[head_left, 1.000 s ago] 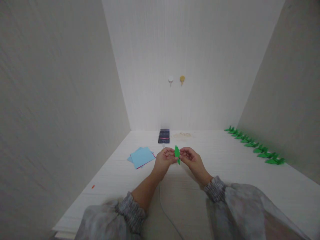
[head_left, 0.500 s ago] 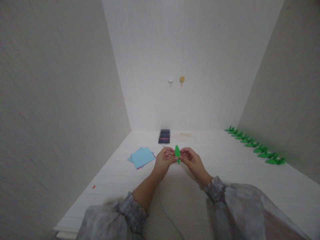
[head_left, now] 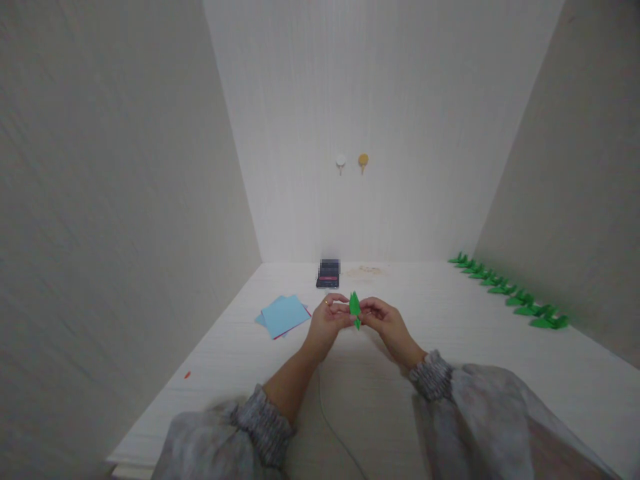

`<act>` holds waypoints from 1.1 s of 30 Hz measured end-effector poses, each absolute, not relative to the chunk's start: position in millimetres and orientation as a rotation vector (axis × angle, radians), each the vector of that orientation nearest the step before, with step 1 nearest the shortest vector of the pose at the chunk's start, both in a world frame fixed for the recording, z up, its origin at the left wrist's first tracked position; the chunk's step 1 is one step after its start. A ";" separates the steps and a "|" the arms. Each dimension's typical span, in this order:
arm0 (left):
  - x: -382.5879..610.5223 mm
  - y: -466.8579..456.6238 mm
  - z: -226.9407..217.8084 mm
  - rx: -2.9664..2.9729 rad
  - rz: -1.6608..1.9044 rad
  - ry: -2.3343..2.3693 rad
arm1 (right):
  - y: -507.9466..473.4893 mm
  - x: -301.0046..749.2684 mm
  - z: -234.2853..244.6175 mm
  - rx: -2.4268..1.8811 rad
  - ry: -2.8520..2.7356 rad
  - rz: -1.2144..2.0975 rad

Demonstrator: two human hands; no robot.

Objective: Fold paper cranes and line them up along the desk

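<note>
Pale woodgrain table (head_left: 450,347); fingers pinch narrow (creased) green paper (head_left: 355,308).

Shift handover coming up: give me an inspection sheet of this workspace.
Surface: white wood-grain table.
Job's things: green folded paper, held upright above the table.
Clutter: blue paper sheets at left; row of green folded pieces along the right wall; dark object at the back; red scrap near the left edge.
Hands: left hand and right hand pinch it from either side.
Cables: thin cable across the table's near part.
Surroundings: pale walls on three sides; two hooks on the back wall.
</note>
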State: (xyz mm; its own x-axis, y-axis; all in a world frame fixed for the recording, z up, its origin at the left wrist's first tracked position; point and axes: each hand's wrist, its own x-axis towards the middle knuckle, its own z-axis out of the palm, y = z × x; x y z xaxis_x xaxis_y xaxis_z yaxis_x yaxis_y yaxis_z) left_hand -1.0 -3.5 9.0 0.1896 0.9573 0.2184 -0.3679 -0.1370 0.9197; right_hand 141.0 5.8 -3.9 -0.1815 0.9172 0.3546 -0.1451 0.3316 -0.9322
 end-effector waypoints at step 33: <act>-2.2 -6.1 13.7 1.275 1.274 0.819 | 0.3 139.4 -1.0 -0.674 -1.352 1.227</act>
State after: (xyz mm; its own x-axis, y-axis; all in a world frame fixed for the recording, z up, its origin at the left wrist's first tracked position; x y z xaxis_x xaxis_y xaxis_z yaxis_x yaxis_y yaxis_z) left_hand -2.2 -6.1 13.7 0.1818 0.9628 0.1998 -0.2181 -0.1586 0.9630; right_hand 139.4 0.3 -1.0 -0.2030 0.9153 0.3478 -0.2576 0.2927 -0.9208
